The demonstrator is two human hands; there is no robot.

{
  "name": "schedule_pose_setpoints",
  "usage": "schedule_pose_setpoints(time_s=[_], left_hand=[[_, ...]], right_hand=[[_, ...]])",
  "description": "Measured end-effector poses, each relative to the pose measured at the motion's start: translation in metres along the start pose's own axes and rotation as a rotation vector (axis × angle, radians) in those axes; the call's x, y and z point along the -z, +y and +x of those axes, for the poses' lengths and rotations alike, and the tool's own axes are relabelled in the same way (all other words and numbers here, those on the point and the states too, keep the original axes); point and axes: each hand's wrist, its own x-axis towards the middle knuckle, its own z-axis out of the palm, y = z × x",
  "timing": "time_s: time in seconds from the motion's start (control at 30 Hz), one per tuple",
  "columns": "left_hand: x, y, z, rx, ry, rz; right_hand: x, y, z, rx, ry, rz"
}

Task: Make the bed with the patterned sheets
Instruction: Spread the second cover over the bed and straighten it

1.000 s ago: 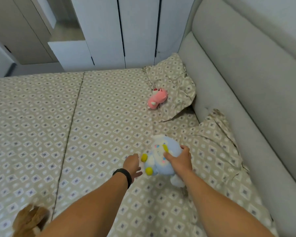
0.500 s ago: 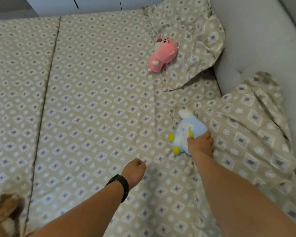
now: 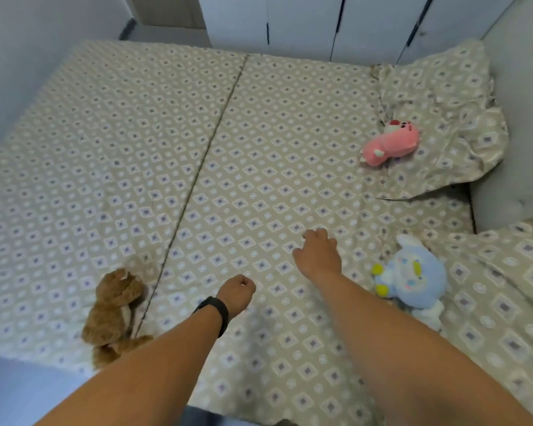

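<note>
Beige diamond-print sheet (image 3: 259, 167) covers the whole bed, and both your hands are out over it!

Your right hand (image 3: 319, 256) reaches forward, palm down, fingers (image 3: 316, 233) loosely bent with the tips on the sheet, holding nothing. Your left hand (image 3: 237, 292) sits nearer you, curled into a loose fist with nothing in it, a black wristband (image 3: 216, 309) on the wrist. Just right of your right forearm lies the blue plush toy (image 3: 413, 278), resting at the edge of the near pillow (image 3: 505, 302). The pink plush toy (image 3: 391, 144) lies on the far pillow (image 3: 450, 118), which is propped against the grey headboard (image 3: 523, 72). The brown teddy bear (image 3: 114, 312) lies by the bed's near edge, left of your left arm. A dark seam (image 3: 203, 167) runs across the sheet, away from you.
</note>
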Motion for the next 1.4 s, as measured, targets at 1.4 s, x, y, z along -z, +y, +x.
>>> schedule_pose_setpoints(time_s=[1.4], left_hand=[[0.123, -0.214, 0.103, 0.009, -0.151, -0.713]], right_hand=[[-0.243, -0.171, -0.038, 0.227, -0.064, 0.342]])
